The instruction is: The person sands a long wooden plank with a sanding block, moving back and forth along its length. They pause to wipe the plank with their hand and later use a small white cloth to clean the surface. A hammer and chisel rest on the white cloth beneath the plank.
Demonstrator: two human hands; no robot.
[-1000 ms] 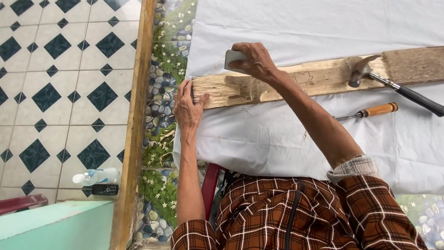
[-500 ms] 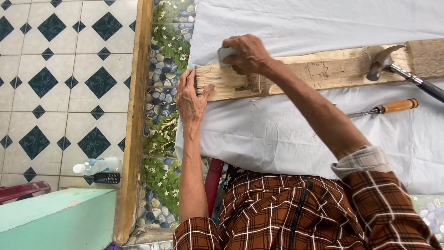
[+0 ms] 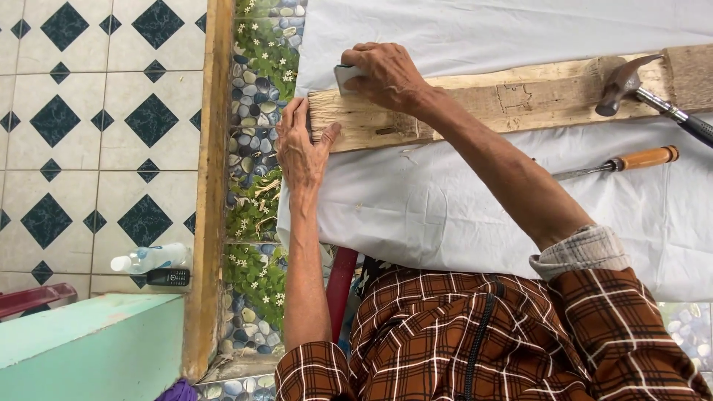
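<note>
Pretty bright, soft daylight all over, only faint shadows under the weathered wooden plank (image 3: 520, 100). The white cloth sheet (image 3: 475, 200) is nearly blown out. Focus is sharp, slight wide-angle bend at the edges.

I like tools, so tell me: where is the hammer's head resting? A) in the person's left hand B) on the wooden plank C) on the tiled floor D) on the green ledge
B: the hammer lies with its metal head on the wooden plank, far from the left hand, which steadies the plank's end.
</note>
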